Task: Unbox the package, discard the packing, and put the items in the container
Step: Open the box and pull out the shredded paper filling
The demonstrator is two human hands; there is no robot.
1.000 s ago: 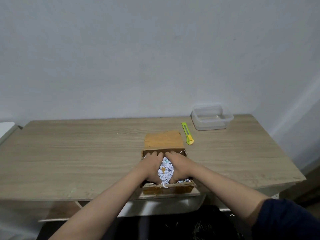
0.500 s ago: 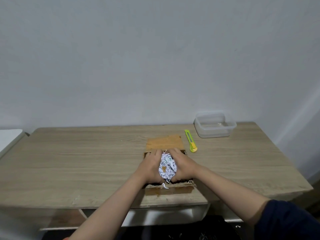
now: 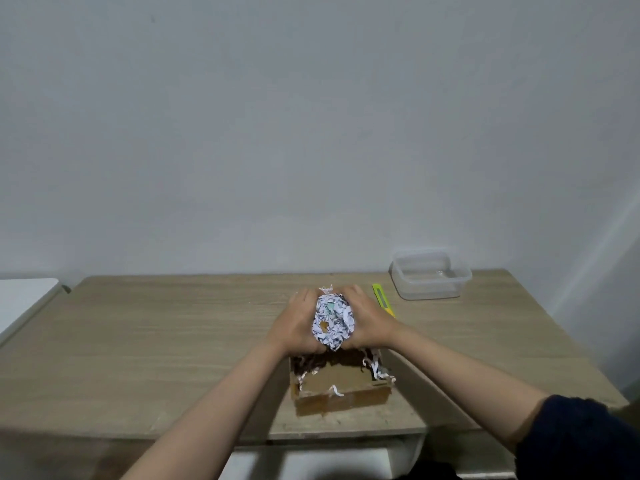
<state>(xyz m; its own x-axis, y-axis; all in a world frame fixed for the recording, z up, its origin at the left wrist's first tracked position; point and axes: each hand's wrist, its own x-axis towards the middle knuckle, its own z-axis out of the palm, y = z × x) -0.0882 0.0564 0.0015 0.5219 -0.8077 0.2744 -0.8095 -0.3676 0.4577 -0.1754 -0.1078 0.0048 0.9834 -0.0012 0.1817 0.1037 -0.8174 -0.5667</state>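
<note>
My left hand (image 3: 297,323) and right hand (image 3: 367,322) cup a wad of shredded paper (image 3: 332,322) between them, pressed from both sides, above the far part of the open box (image 3: 341,386). The wad is white with dark print, crumpled, with a tan spot showing near its middle. Loose shreds lie along the box's edges. The clear tub (image 3: 430,274) sits far right on the table (image 3: 156,341), a yellow cutter (image 3: 382,299) between it and my hands.
</note>
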